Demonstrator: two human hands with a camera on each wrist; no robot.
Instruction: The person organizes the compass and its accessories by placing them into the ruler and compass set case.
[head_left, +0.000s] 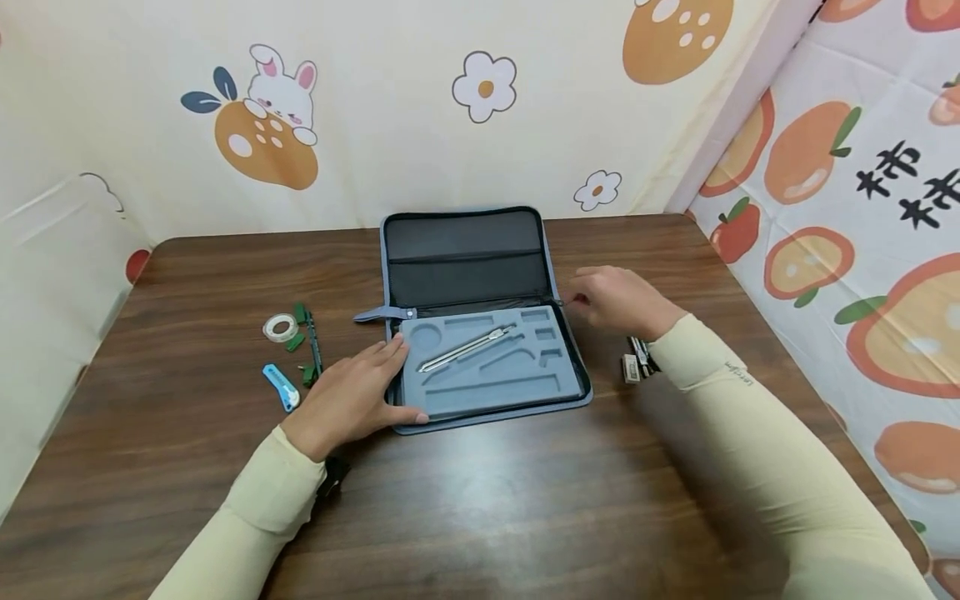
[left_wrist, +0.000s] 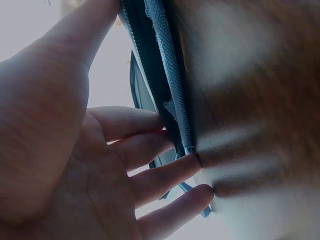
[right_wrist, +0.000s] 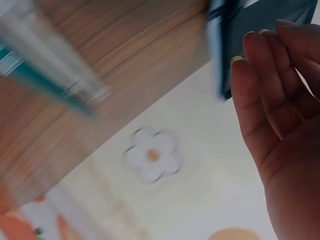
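An unzipped blue zipper case (head_left: 465,302) lies with its dark lid folded back. Its grey-blue moulded tray (head_left: 487,404) has cut-out slots, and a silver drafting compass (head_left: 467,348) sits diagonally in it. My left hand (head_left: 356,396) rests along the tray's left side, fingers extended, thumb at the front left corner. In the left wrist view those fingers (left_wrist: 167,177) lie beside the zipped edge (left_wrist: 172,85). At the case's right side, by the lid fold, my right hand (head_left: 611,298) pinches what looks like the zipper pull (head_left: 558,302); the fingertips partly hide it.
On the left lie a white tape roll (head_left: 281,327), a light-blue cutter (head_left: 281,387) and a dark slim tool (head_left: 313,342) among green pieces. An eraser (head_left: 631,368) and pens (head_left: 642,354) lie right, partly under my sleeve. A patterned cloth wall (head_left: 405,150) stands behind the table.
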